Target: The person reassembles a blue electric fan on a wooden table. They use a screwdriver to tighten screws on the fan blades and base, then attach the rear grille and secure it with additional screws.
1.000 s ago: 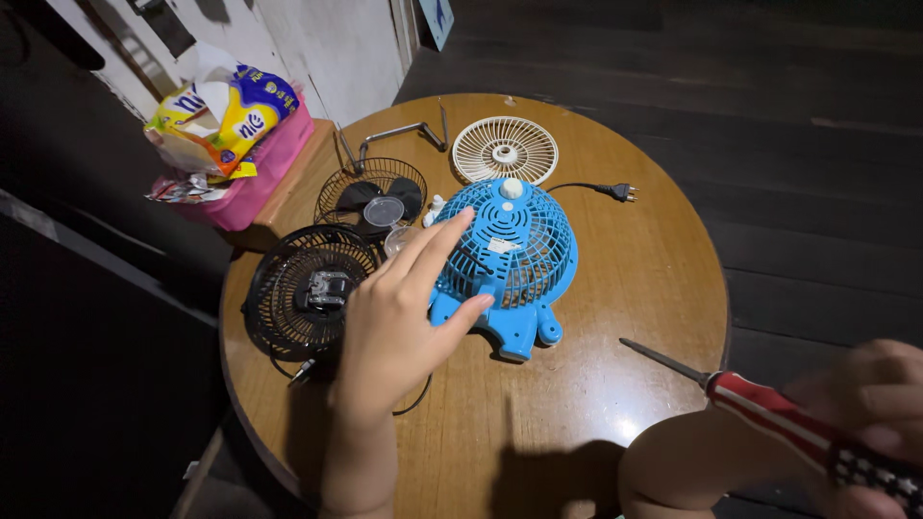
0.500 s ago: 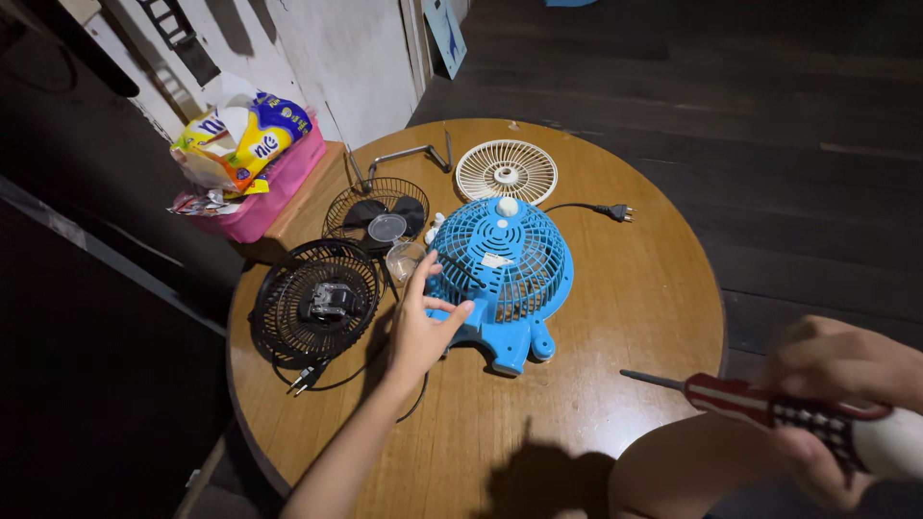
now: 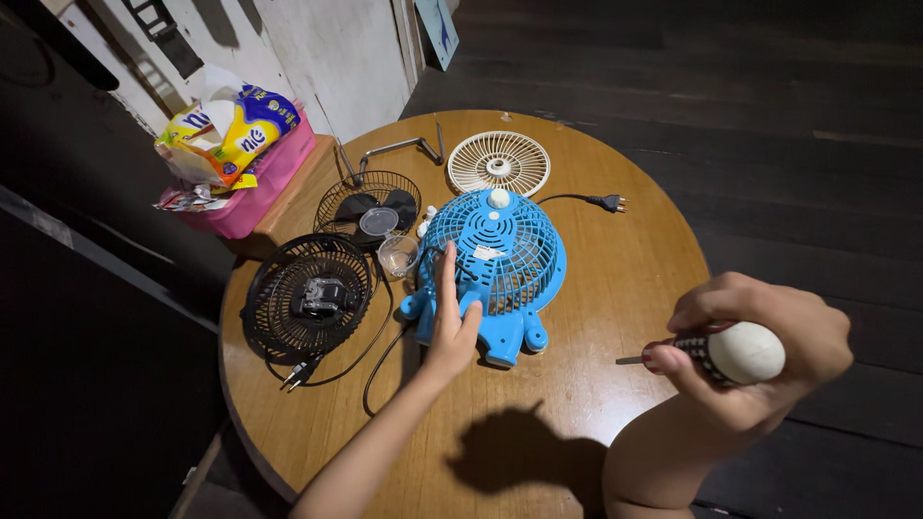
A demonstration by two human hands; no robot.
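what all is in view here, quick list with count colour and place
round table: 1, brown wood, centre
fan housing: 1, blue, lying on the table's middle
fan grille: 1, cream, far side of table
plug with cord: 1, black, right of blue housing
fan with motor: 1, black, left edge of table
wire grille with blades: 1, black, behind the black fan
small cup: 1, clear, between black fan and blue housing
metal bracket: 1, grey, far left of table
bin: 1, pink, left of table, bags in it
screwdriver: 1, white-ended handle, in right hand
left hand: flat on blue housing
right hand: grip closed on screwdriver
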